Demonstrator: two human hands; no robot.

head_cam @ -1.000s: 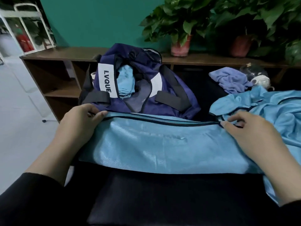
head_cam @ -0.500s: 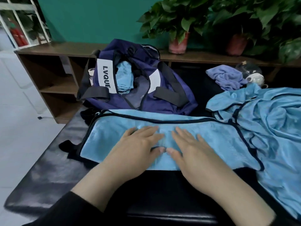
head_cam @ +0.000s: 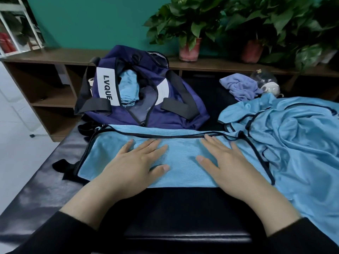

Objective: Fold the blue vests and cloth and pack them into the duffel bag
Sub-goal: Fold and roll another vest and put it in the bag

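- Both hands lie flat with fingers straight on the folded vest (head_cam: pixel 181 162): left hand (head_cam: pixel 135 162) toward its 9 o'clock end, right hand (head_cam: pixel 225 165) toward 3 o'clock, gripping nothing.
- From my seat, the vest sits on the black bench (head_cam: pixel 36 189), the duffel bag (head_cam: pixel 146 99) touching its 12 o'clock edge with its mouth open.
- I judge the slick fabric may slide and the fold spring open once the palms lift.
- At 3 o'clock the vest's end runs under the heap of vests (head_cam: pixel 293 143); pulling it free could drag that heap along.
- One vest (head_cam: pixel 127 88) is already in the bag, so I think a loose bundle could snag on the zipper.
- The purple cloth (head_cam: pixel 242 87) lies at 1 o'clock, unfolded.
- I cannot count the vests in the heap, which is cut off at the frame's edge; the bag's depth is hidden.
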